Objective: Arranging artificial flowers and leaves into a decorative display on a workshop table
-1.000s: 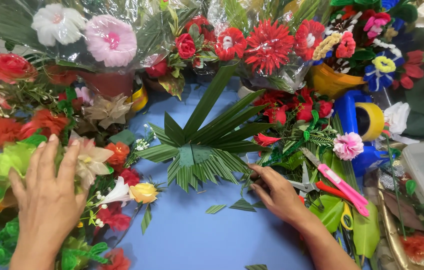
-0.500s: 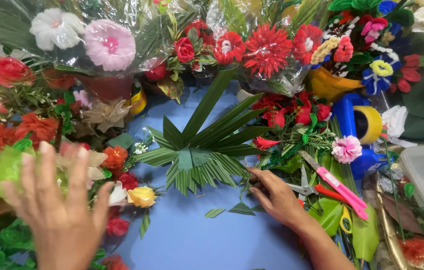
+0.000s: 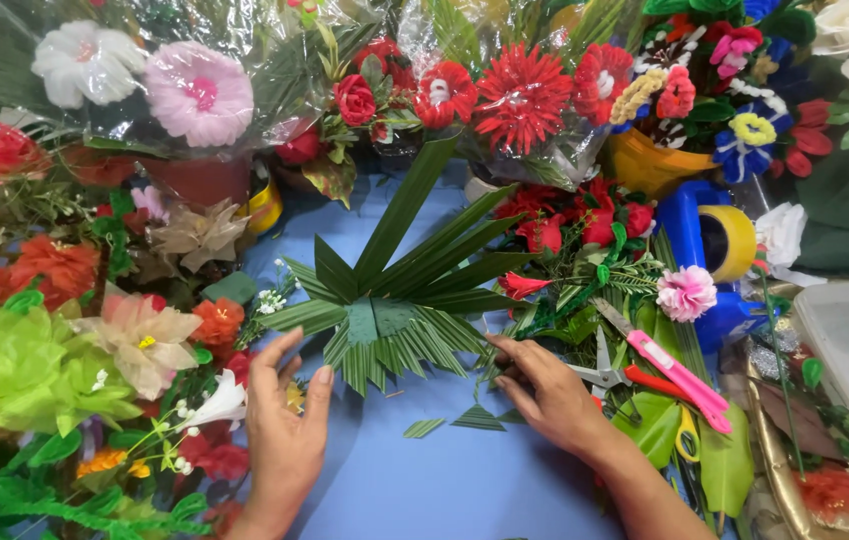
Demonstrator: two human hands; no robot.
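On the blue table (image 3: 445, 480), the leaf fan (image 3: 395, 310) lies between open, empty left hand (image 3: 285, 430) and right hand (image 3: 545, 395)

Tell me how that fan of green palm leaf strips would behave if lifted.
The leaf fan looks thin and flat, so probably light. Its long upper blades would likely flex or droop. Cut leaf scraps lying beside it suggest that loose pieces could drop off.

I see the leaf fan (image 3: 395, 310) lying mid-table (image 3: 465, 490), my left hand (image 3: 285, 430) just before its left edge, my right hand (image 3: 545, 395) at its right, scissors (image 3: 680, 375) right of that hand, flower bunches (image 3: 505, 95) behind.
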